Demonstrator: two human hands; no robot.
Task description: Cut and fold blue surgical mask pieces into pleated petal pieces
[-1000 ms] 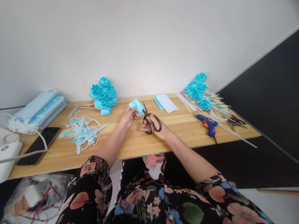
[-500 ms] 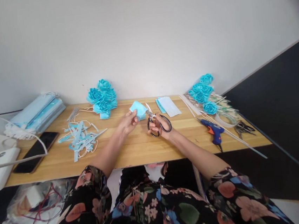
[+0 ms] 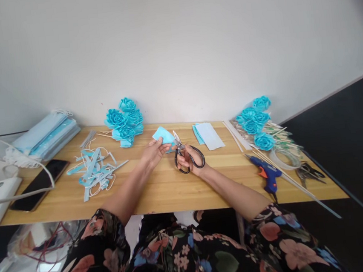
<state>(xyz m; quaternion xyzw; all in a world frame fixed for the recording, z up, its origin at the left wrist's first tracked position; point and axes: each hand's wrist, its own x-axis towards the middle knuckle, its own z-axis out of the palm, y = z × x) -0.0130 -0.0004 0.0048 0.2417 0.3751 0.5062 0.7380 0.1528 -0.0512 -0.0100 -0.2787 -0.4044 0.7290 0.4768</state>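
My left hand (image 3: 155,152) pinches a small piece of light blue fabric (image 3: 163,134) over the middle of the table. In my right hand (image 3: 190,160) are black-handled scissors (image 3: 178,143), with fingers through the loops. Their blades are parted and meet the right edge of the fabric; how far it lies between them I cannot tell. Just to the right, white and blue fabric pieces (image 3: 210,136) lie on the wood. Blue fabric roses (image 3: 125,120) stand behind my left hand.
On the left lie cut strips and ear loops (image 3: 97,172), a phone (image 3: 41,185), stacked face masks (image 3: 45,136) and a white power bank (image 3: 0,200). Rightward are more blue roses (image 3: 253,120), a blue glue gun (image 3: 267,172), a tape roll (image 3: 284,159), pliers (image 3: 308,173) and thin sticks (image 3: 291,181).
The view has tilted a little. The fabric has turned and sits lower in my left hand, and the scissor blades have swung against its right edge.
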